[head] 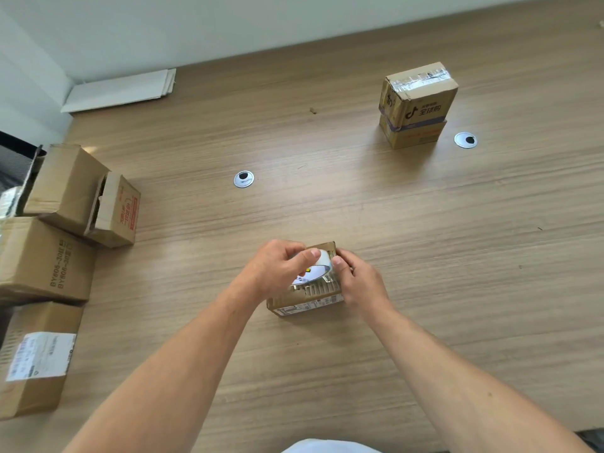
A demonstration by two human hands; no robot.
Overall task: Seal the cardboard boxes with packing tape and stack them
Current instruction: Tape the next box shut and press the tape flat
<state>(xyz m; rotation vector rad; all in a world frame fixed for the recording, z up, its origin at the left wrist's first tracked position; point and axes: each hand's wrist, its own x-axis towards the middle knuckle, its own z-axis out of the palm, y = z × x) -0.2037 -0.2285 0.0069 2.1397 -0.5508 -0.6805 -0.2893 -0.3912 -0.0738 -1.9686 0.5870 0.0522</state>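
Observation:
A small cardboard box [307, 300] lies on the wooden table [359, 207] in front of me. On top of it my left hand [277, 269] grips a roll of clear packing tape [315, 269], fingers curled over its rim. My right hand [356, 281] is at the box's right side, thumb and fingers pinching at the tape's edge next to the roll. Shiny tape runs along the box top. At the far right stand two stacked boxes; the upper sealed box [420, 93] shows clear tape across its lid and sits on a lower box [413, 135].
Several cardboard boxes crowd the table's left edge: an open-flapped box [81, 194], a printed box [45, 259], a labelled box [36, 358]. Two cable grommets [243, 179] [465, 140] are set in the tabletop. Flat white sheets [121, 89] lie at the back left.

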